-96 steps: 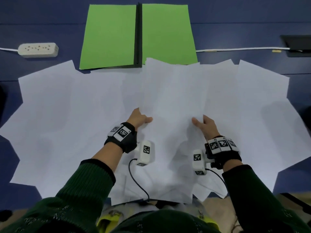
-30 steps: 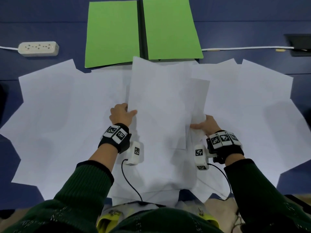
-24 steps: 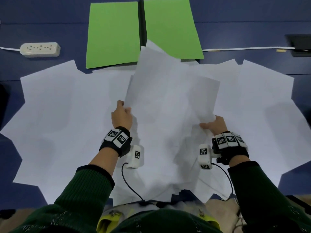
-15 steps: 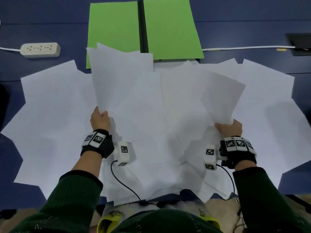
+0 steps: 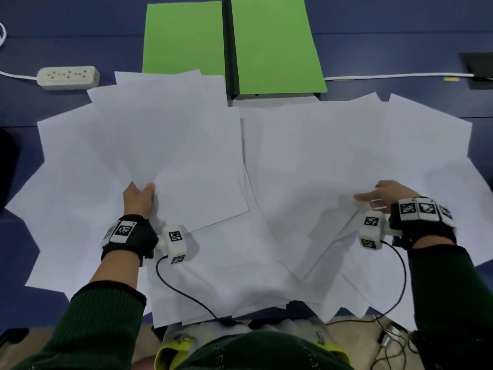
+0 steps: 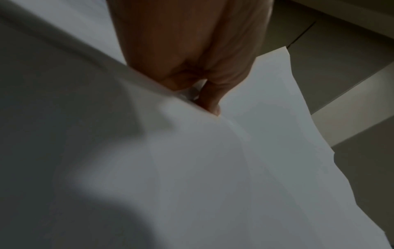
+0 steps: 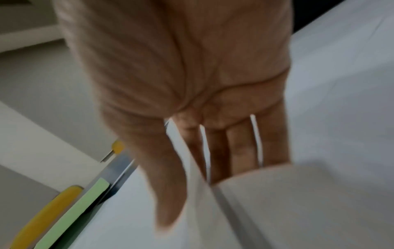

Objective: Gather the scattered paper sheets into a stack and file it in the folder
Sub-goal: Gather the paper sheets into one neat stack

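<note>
White paper sheets (image 5: pixel 320 156) lie fanned over the blue table (image 5: pixel 373 28). Beyond them an open green folder (image 5: pixel 274 44) lies flat, its near edge under some sheets. My left hand (image 5: pixel 140 194) pinches the near corner of a bundle of sheets (image 5: pixel 170 145) held left of centre; the left wrist view shows thumb and finger (image 6: pixel 209 104) nipping the paper (image 6: pixel 234 168). My right hand (image 5: pixel 373 198) is low at the right, blurred. Its fingers (image 7: pixel 241 148) are straight and slid under a sheet's edge (image 7: pixel 319 202), with the thumb on top.
A white power strip (image 5: pixel 68 77) lies at the far left. A white cable (image 5: pixel 400 75) runs to a black box (image 5: pixel 477 70) at the far right. Paper overhangs the table's near edge by my body. Bare blue table shows beside the folder.
My hands have drawn apart, left hand to the left and right hand to the right. The lifted sheets split into two bundles; the left one now overlaps the folder's left half.
</note>
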A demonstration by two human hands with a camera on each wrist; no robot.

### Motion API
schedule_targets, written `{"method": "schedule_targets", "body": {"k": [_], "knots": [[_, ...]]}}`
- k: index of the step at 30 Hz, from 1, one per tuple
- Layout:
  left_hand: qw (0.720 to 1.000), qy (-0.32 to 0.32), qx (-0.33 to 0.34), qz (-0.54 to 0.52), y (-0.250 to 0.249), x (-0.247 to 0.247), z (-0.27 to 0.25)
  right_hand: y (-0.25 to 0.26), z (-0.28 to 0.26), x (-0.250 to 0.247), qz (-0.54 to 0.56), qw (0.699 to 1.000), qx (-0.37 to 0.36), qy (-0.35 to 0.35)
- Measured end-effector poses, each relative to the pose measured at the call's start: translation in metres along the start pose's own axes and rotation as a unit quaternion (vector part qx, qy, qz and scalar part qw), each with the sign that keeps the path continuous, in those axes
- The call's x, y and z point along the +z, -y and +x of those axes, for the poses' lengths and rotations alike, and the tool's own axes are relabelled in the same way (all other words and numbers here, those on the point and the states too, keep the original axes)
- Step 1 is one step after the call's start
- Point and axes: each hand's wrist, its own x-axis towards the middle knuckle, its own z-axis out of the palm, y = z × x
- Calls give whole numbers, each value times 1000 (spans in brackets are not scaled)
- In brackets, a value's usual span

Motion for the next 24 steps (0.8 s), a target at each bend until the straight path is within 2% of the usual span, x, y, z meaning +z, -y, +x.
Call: {"method": "schedule_targets", "body": {"k": [2,3,4,6,7,8,10,12,16,20,24], "knots": [[1000,5,-17,-1,5,-2,4,2,6,3,61,997,-26,-36],[1000,6,-25,2,7,-3,5,1,6,7,51,998,-25,-38],[999,8,-31,5,7,-3,4,-1,5,12,26,999,-18,-13],[999,12,-44,18,5,-2,0,-10,-7,19,-17,995,-2,101],[999,13,-44,30,3,-1,-2,-15,-11,21,-19,989,-4,147],[998,14,-38,39,1,1,-4,-19,-14,21,5,986,-11,164],[998,19,-27,53,0,5,-7,-21,-17,19,96,988,-20,117],[997,27,-17,73,-2,11,-11,-14,-13,18,139,988,-31,62],[993,46,10,107,-7,25,-22,8,-9,46,55,997,-55,-16],[992,67,24,105,-11,37,-35,20,-11,84,-25,990,-100,-101],[993,78,29,80,-10,40,-39,37,-18,96,-55,984,-38,-165]]}}
